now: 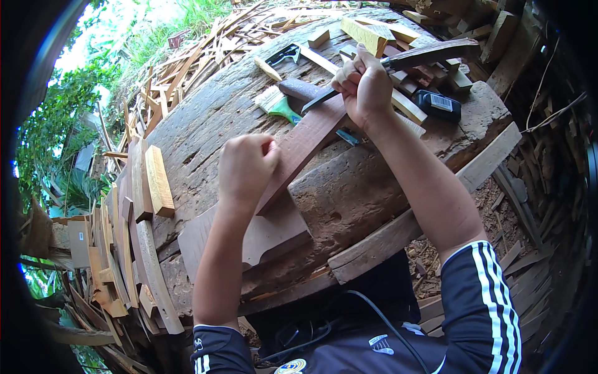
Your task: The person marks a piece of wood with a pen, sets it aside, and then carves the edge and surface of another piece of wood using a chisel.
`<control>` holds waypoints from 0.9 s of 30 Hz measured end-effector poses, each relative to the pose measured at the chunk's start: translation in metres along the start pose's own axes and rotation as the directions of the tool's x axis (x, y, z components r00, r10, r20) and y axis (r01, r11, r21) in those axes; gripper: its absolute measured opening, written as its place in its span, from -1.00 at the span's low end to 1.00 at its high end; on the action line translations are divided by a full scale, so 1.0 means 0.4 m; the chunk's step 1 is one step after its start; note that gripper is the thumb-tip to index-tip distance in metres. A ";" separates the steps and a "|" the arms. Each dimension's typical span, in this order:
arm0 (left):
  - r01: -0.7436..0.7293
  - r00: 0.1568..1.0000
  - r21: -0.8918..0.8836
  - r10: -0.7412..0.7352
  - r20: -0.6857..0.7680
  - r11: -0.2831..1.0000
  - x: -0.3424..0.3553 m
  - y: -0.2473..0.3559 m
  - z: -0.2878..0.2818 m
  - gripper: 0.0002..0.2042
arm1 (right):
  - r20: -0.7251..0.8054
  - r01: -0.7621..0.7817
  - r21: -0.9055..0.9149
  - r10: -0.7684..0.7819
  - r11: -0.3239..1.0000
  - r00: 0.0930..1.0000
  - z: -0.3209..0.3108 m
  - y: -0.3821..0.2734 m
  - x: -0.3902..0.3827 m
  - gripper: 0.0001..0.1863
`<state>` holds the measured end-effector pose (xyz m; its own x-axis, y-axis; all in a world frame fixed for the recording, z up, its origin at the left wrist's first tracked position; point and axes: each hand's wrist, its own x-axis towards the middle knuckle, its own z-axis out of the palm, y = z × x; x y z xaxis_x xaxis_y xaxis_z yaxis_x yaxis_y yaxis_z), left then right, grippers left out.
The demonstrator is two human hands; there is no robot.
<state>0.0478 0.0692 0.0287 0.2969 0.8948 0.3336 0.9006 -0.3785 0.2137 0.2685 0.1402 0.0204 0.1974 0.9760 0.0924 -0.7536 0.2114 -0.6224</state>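
Hands (367,87) are over a cracked wooden slab (205,118) amid offcuts (159,181).

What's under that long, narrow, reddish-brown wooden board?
The long, narrow, reddish-brown wooden board covers part of a wide, flat, pale-brown wooden board at its near end. Whatever else lies beneath is covered, so I can't tell.

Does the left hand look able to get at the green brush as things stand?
Probably yes: the green brush lies just beyond the left hand, with nothing apparent blocking the way over the slab. The fist would need to open.
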 end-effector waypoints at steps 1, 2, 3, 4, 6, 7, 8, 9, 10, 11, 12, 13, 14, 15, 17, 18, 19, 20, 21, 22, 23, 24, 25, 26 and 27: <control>0.063 0.996 -0.117 -0.069 -0.049 0.991 -0.026 -0.020 -0.003 -0.79 | 0.004 -0.004 0.022 0.004 1.000 1.000 0.006 -0.004 -0.001 -0.51; 0.116 0.987 -0.241 -0.140 -0.084 0.964 -0.049 -0.037 -0.004 -0.76 | -0.001 0.001 0.020 -0.001 1.000 1.000 0.002 -0.008 0.002 -0.51; 0.112 0.987 -0.245 -0.136 -0.081 0.963 -0.077 -0.050 -0.013 -0.76 | -0.009 -0.003 0.016 0.003 1.000 1.000 -0.003 -0.013 0.009 -0.50; 0.288 0.955 -0.321 -0.295 0.028 0.902 -0.113 -0.066 -0.024 -0.72 | -0.015 -0.013 0.009 0.013 1.000 1.000 -0.007 -0.012 0.015 -0.49; 0.467 0.883 -0.380 -0.446 0.148 0.799 -0.155 -0.067 -0.031 -0.66 | -0.030 0.011 0.017 -0.011 1.000 0.999 -0.021 -0.037 0.030 -0.48; 0.302 0.952 -0.498 -0.285 0.112 0.813 -0.174 -0.058 -0.036 -0.58 | -0.092 0.034 0.012 -0.033 0.999 0.995 -0.014 -0.052 0.035 -0.47; 0.127 0.991 -0.603 -0.121 0.051 0.787 -0.191 -0.055 -0.041 -0.50 | -0.052 0.052 -0.026 -0.053 0.998 0.997 -0.016 -0.082 0.033 -0.48; 0.081 0.993 -0.547 -0.022 0.113 0.833 -0.197 -0.070 -0.046 -0.41 | -0.036 0.039 -0.011 -0.039 0.999 0.999 -0.035 -0.100 0.045 -0.49; 0.092 0.994 -0.558 -0.041 0.104 0.825 -0.198 -0.070 -0.041 -0.41 | -0.024 0.029 -0.005 -0.030 1.000 0.999 -0.028 -0.113 0.047 -0.49; 0.087 0.994 -0.538 -0.036 0.105 0.838 -0.197 -0.063 -0.037 -0.43 | -0.046 0.040 -0.028 -0.041 0.999 0.998 -0.024 -0.100 0.030 -0.48; 0.082 0.994 -0.519 -0.031 0.105 0.851 -0.196 -0.059 -0.035 -0.44 | -0.039 0.027 -0.022 -0.027 0.999 0.999 -0.016 -0.069 0.010 -0.47; 0.093 0.993 -0.531 -0.036 0.116 0.842 -0.196 -0.063 -0.033 -0.45 | 0.027 -0.033 0.009 0.033 0.999 0.999 -0.003 -0.022 -0.019 -0.47; 0.102 0.993 -0.538 -0.052 0.106 0.837 -0.201 -0.075 -0.030 -0.45 | 0.095 -0.097 0.037 0.093 0.995 0.991 0.013 0.017 -0.044 -0.47; 0.123 0.990 -0.541 -0.064 0.126 0.832 -0.207 -0.089 -0.027 -0.43 | 0.108 -0.108 0.024 0.105 0.994 0.989 0.030 0.032 -0.060 -0.47; 0.151 0.987 -0.567 -0.093 0.130 0.810 -0.224 -0.107 -0.025 -0.42 | 0.162 -0.140 -0.001 0.139 0.990 0.977 0.075 0.046 -0.086 -0.48; 0.137 0.990 -0.573 -0.086 0.115 0.808 -0.226 -0.113 -0.025 -0.41 | 0.200 -0.106 -0.028 0.110 0.994 0.974 0.074 0.047 -0.078 -0.47; 0.134 0.990 -0.567 -0.092 0.102 0.813 -0.234 -0.119 -0.030 -0.40 | 0.163 -0.064 -0.060 0.073 0.996 0.984 0.069 0.042 -0.063 -0.47; 0.153 0.988 -0.575 -0.122 0.092 0.804 -0.235 -0.118 -0.028 -0.40 | 0.126 -0.019 -0.098 0.031 0.995 0.992 0.053 0.020 -0.045 -0.47; 0.105 0.994 -0.582 -0.081 0.067 0.807 -0.226 -0.114 -0.018 -0.39 | 0.159 -0.052 -0.046 0.058 0.998 0.986 0.017 -0.019 -0.025 -0.47; 0.056 0.998 -0.584 -0.038 0.043 0.810 -0.218 -0.109 -0.011 -0.39 | 0.190 -0.086 0.008 0.083 0.996 0.978 -0.016 -0.048 -0.008 -0.47; 0.054 0.998 -0.567 -0.038 0.041 0.822 -0.215 -0.105 -0.017 -0.38 | 0.166 -0.088 0.032 0.082 0.996 0.983 -0.020 -0.049 -0.007 -0.47; 0.063 0.998 -0.574 -0.057 0.029 0.817 -0.217 -0.108 -0.020 -0.38 | 0.156 -0.082 0.022 0.078 0.996 0.985 -0.021 -0.031 -0.012 -0.47; 0.085 0.996 -0.595 -0.063 0.058 0.799 -0.215 -0.113 -0.019 -0.38 | 0.136 -0.042 0.015 0.039 0.999 0.990 0.000 -0.015 -0.034 -0.47; 0.111 0.993 -0.609 -0.070 0.091 0.785 -0.220 -0.122 -0.019 -0.37 | 0.117 -0.006 0.014 0.004 1.000 0.993 0.021 0.010 -0.053 -0.47; 0.116 0.993 -0.612 -0.081 0.084 0.782 -0.223 -0.127 -0.016 -0.37 | 0.127 -0.013 0.008 0.012 1.000 0.992 0.030 0.025 -0.059 -0.47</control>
<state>-0.0267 0.0070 -0.0059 0.2483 0.9393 0.2367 0.5445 -0.3375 0.7679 0.2487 0.1199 0.0212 0.1071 0.9773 0.1830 -0.7613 0.1989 -0.6171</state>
